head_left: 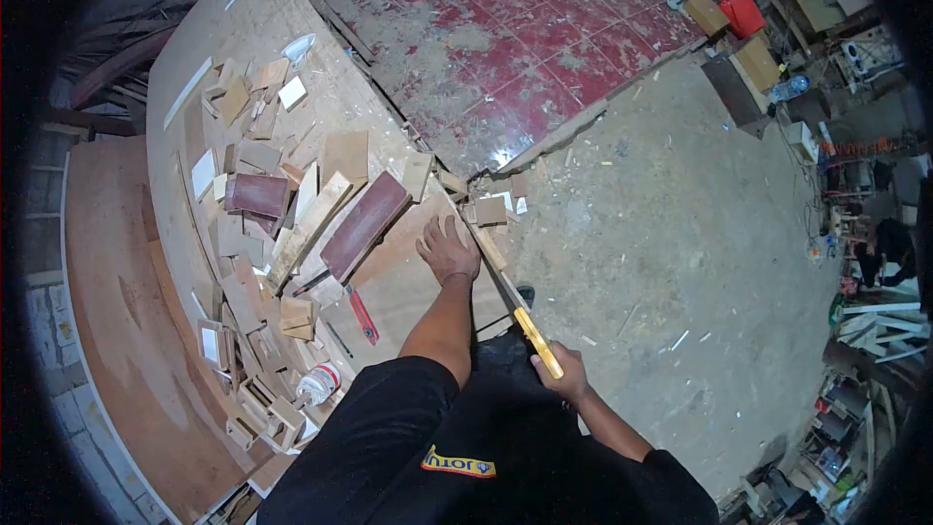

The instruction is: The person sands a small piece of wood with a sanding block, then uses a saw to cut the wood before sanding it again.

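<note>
My left hand point(449, 251) lies on a thin brown wooden board point(403, 282) at the workbench edge, its fingers spread and pressing flat. In my right hand point(564, 372) is the yellow handle of a hand saw point(536, 338). The saw's blade runs forward along the bench edge, beside the board; whether its teeth touch wood cannot be told. A dark red wooden block point(366, 226) sits just left of my left hand. Closer to my body, a red utility knife point(362, 316) rests on the bench.
Many wood offcuts point(258, 194) litter the bench's left side, near a white glue-like container point(318, 384). Red floor tiles point(525, 49) lie beyond, with concrete floor point(661, 253) to the right. Boxes and tools, including an orange-red bag point(742, 16), line the right side.
</note>
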The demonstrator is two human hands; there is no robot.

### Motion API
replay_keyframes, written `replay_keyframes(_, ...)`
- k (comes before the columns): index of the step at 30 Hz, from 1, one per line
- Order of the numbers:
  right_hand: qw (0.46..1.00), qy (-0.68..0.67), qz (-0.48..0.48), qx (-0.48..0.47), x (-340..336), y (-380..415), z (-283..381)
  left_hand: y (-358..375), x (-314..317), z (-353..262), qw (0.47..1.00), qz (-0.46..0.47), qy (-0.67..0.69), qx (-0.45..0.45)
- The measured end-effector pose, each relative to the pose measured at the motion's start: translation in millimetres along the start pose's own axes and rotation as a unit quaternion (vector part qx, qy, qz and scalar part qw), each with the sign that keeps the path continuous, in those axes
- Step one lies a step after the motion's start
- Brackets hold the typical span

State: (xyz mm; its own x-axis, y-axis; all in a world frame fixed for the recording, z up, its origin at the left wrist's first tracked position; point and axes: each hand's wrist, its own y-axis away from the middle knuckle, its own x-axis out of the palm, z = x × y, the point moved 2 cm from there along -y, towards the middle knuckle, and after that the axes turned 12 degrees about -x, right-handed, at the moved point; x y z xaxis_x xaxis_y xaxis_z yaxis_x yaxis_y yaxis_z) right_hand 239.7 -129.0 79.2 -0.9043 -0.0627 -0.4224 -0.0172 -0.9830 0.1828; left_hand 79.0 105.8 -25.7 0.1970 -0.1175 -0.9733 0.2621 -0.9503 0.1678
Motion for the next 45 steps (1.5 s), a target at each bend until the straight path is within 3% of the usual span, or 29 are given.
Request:
replay_keyframes(3,0.999,0.009,0.005,0.044,-3,10,1,0,0,1,1.000,-0.002,0.008,0.000)
replay_keyframes(7,1.000,-0.005,-0.031,-0.002,-2,14,3,1,-4,-1,1.000,-0.004,0.013,0.000)
replay_keyframes(9,1.000,0.020,-0.020,-0.012,-1,15,2,1,-9,-2,0.999,0.038,-0.009,-0.013)
replay_keyframes(22,0.999,0.029,-0.015,0.005,-3,21,3,-1,1,2,0.999,0.030,-0.005,-0.011)
replay_keyframes(28,0.999,-0.008,0.010,0.046,3,0,10,0,4,3,1.000,-0.012,0.022,0.008)
replay_keyframes(34,0.996,0.006,0.035,0.080,2,8,8,-1,-2,0,0.999,0.029,-0.016,-0.005)
replay_keyframes(37,0.999,-0.028,-0.033,0.024,-2,19,12,0,-3,1,0.999,0.036,-0.012,-0.007)
replay_keyframes(40,0.997,-0.049,-0.021,0.049,-1,20,9,-1,-4,0,0.999,0.035,-0.018,-0.009)
replay_keyframes(43,0.997,0.019,0.033,0.066,16,2,-4,-1,-3,-2,0.999,0.037,-0.022,-0.008)
replay_keyframes(45,0.998,-0.016,-0.050,-0.036,23,-29,9,0,-2,1,0.999,0.037,-0.020,-0.006)
